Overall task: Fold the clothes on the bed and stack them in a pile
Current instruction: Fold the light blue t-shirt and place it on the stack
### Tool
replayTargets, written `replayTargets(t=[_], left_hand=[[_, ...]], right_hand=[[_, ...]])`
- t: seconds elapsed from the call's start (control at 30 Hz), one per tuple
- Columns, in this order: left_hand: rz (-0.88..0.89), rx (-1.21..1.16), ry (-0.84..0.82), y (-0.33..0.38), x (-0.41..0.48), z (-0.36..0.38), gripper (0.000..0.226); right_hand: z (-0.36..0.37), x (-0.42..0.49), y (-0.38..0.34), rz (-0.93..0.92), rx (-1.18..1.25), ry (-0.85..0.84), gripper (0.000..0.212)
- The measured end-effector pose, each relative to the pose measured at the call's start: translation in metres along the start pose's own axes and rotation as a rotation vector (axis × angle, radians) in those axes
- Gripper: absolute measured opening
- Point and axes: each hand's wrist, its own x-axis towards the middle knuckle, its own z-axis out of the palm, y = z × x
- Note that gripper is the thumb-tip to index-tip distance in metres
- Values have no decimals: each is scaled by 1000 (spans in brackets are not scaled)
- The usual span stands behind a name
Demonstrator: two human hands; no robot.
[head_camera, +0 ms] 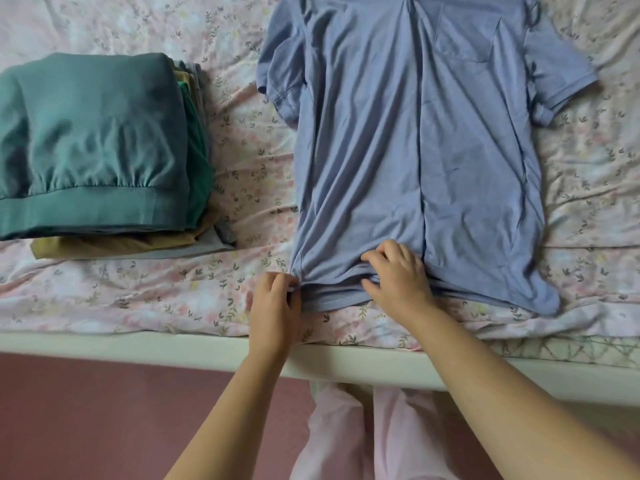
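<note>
A blue shirt [398, 150] is laid flat on the bed [138, 299], which is covered with a pink flowered sheet, and its hem is turned toward the near edge. Its left side is folded inward over the body, while the right sleeve is spread out. The left corner of the hem is pinched by the left hand [275, 306]. Near the middle of the hem the cloth is gripped by the curled fingers of the right hand [398, 275], and it is bunched there. A pile of folded clothes [93, 143] is seen well apart on the left, with a teal garment lying on top.
</note>
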Motion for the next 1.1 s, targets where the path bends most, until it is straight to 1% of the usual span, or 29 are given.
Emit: replayTargets(t=[0.07, 0.1, 0.13, 0.2, 0.23, 0.27, 0.37, 0.4, 0.43, 0.47, 0.53, 0.57, 0.63, 0.67, 0.7, 0.73, 0.8, 0.87, 0.9, 0.97, 1.03, 1.1], left_hand=[[35, -73, 66, -3, -4, -7, 11], [67, -98, 100, -3, -8, -12, 14], [101, -111, 131, -2, -13, -16, 19], [155, -129, 177, 1, -23, -26, 21], [173, -141, 208, 3, -28, -33, 19], [193, -154, 249, 6, -32, -40, 19], [247, -162, 351, 10, -36, -59, 20], [229, -158, 361, 9, -36, -62, 20], [163, -154, 354, 6, -36, -63, 19], [51, -165, 322, 3, -35, -63, 19], [-212, -170, 186, -11, -32, -58, 20], [-291, -135, 123, -19, -31, -55, 23], [-314, -76, 61, -33, -28, -51, 26], [-318, -75, 60, -37, -26, -51, 26], [-332, -83, 70, -38, -23, -51, 25], [-344, -93, 80, -39, -21, -50, 24], [-337, -106, 87, -40, -20, -48, 23], [-311, -127, 81, -43, -22, -47, 23], [-314, -143, 83, -44, -23, -47, 23], [-352, -178, 101, -47, -23, -47, 25], [-402, -195, 121, -48, -21, -48, 23], [-425, -152, 101, -46, -19, -48, 20]], right_hand=[[-1, 1, -7, -38, 4, 12, 47], [-3, 1, -14, -69, 4, 18, 49], [-3, 1, -22, -101, 6, 23, 46], [-5, 1, -36, -138, 50, 65, 27], [-7, 1, -41, -128, 101, 101, 20], [-12, 0, -44, -99, 171, 146, 18], [-30, -8, -45, -12, 336, 294, 20], [-34, -12, -46, -1, 343, 316, 20], [-34, -17, -47, -3, 329, 307, 21], [-30, -21, -49, -18, 305, 268, 21], [-15, -27, -53, -81, 232, 155, 21], [-7, -27, -54, -123, 189, 117, 23], [2, -25, -56, -196, 93, 102, 28], [3, -24, -56, -205, 26, 114, 25], [4, -22, -55, -194, -44, 122, 20], [6, -21, -51, -156, -110, 123, 19], [9, -18, -37, -53, -184, 121, 26], [7, -17, -21, -49, -168, 155, 19], [4, -18, -16, -82, -121, 175, 15], [-1, -26, -15, -187, -23, 192, 16], [2, -44, -22, -268, 32, 154, 19], [13, -57, -30, -263, 58, 49, 15]])
